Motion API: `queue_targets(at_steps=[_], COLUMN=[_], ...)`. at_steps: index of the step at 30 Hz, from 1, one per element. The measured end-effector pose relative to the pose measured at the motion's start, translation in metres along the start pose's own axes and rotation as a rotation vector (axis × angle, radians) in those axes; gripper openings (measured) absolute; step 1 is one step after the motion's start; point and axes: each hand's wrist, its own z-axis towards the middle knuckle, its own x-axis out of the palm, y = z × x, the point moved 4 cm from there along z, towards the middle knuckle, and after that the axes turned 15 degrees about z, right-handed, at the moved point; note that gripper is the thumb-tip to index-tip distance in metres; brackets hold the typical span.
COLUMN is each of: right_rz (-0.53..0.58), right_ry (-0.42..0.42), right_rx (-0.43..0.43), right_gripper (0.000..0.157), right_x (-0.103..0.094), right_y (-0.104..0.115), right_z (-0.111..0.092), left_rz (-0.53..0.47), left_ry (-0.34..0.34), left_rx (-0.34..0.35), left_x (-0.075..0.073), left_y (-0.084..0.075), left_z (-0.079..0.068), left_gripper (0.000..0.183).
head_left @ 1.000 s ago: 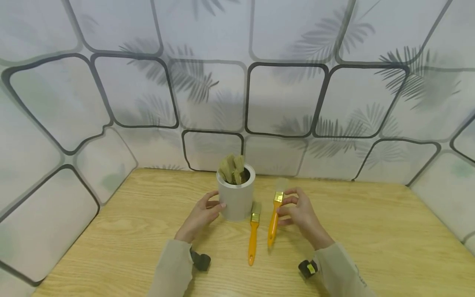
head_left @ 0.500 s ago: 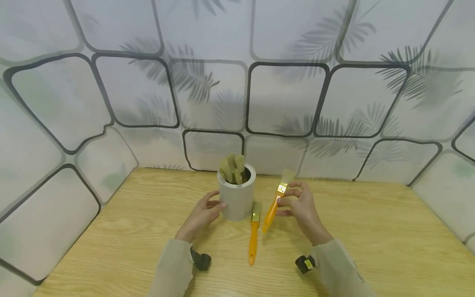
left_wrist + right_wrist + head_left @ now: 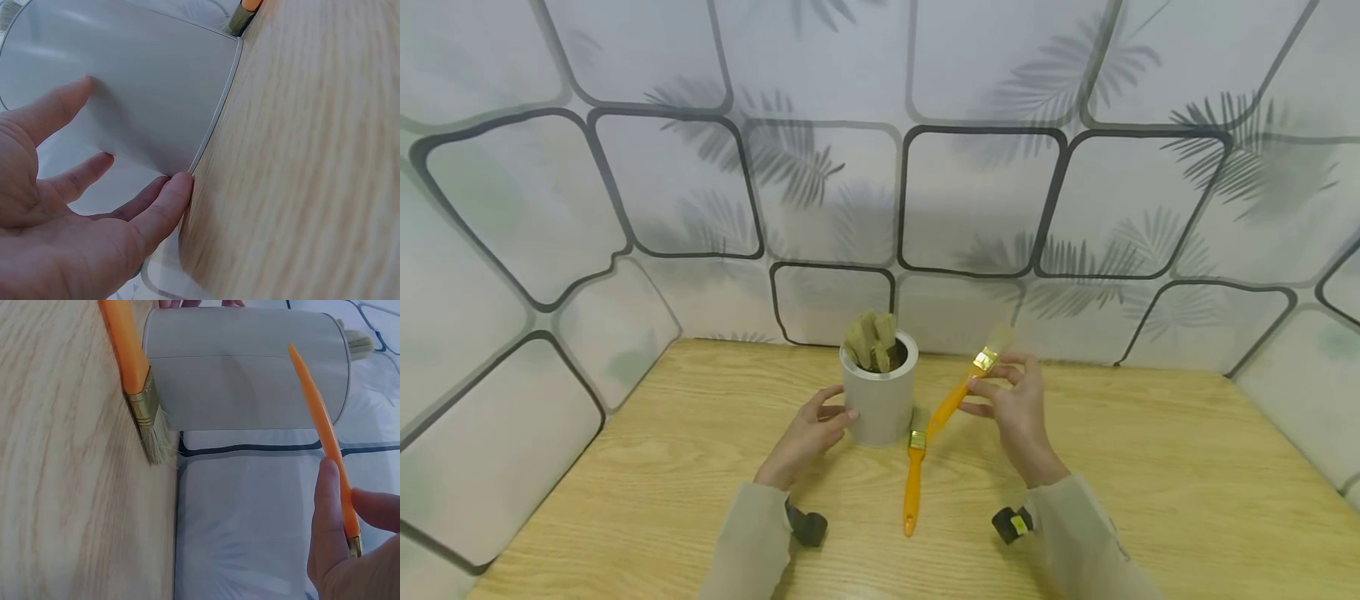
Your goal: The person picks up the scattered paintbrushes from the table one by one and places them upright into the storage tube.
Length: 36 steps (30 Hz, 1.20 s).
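A pale grey cylindrical pot point(image 3: 883, 408) stands upright on the table, with several paintbrushes point(image 3: 867, 337) in it, bristles up. My left hand point(image 3: 801, 440) rests its thumb and fingers against the pot's left side; in the left wrist view the fingertips point(image 3: 180, 182) touch the wall near its base. My right hand point(image 3: 1021, 412) pinches an orange-handled paintbrush point(image 3: 951, 406) above the table, right of the pot. Its bristles point up and right, and the handle end slants down toward the pot. Another orange paintbrush point(image 3: 912, 492) lies just in front of the pot, bristles toward it.
The pale wood table point(image 3: 700, 417) ends at a patterned curtain-like backdrop point(image 3: 977, 200) at the back and sides. A dark wrist camera point(image 3: 807, 528) is at the left sleeve, and another dark wrist camera point(image 3: 1012, 523) at the right one.
My right hand has lifted the paintbrush up and away, tilting it so that its bristles lean right and its handle end swings toward the pot. My left hand and the pot stay put.
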Motion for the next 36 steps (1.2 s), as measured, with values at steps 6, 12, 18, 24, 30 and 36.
queue_targets(at_steps=[6,12,18,24,30,36], right_rz=[0.047,0.071,0.133,0.219,0.266,0.24], right_ry=[-0.02,-0.053,-0.096,-0.089,-0.081,-0.087], right_rx=[-0.051,-0.079,-0.125,-0.186,-0.263,-0.312], right_gripper=[0.05,0.05,0.049,0.05,0.05,0.05], right_x=[0.003,0.008,0.014,0.023,0.041,0.058], right_y=[0.007,0.011,0.016,0.021,0.025,0.024], right_z=[0.001,0.003,0.008,0.015,0.021,0.024], left_rz=[-0.003,-0.012,-0.024,-0.019,-0.01,-0.001], left_ry=[-0.003,-0.004,-0.001,0.0,0.0,-0.001], left_rx=[-0.002,-0.007,-0.005,-0.013,-0.013,-0.018], left_x=[0.0,0.0,0.001,0.001,0.001,0.001], left_y=[0.001,0.0,0.0,0.001,-0.001,-0.001], left_z=[0.001,0.001,0.001,0.0,-0.002,-0.002], left_gripper=[0.066,0.067,0.066,0.066,0.067,0.067])
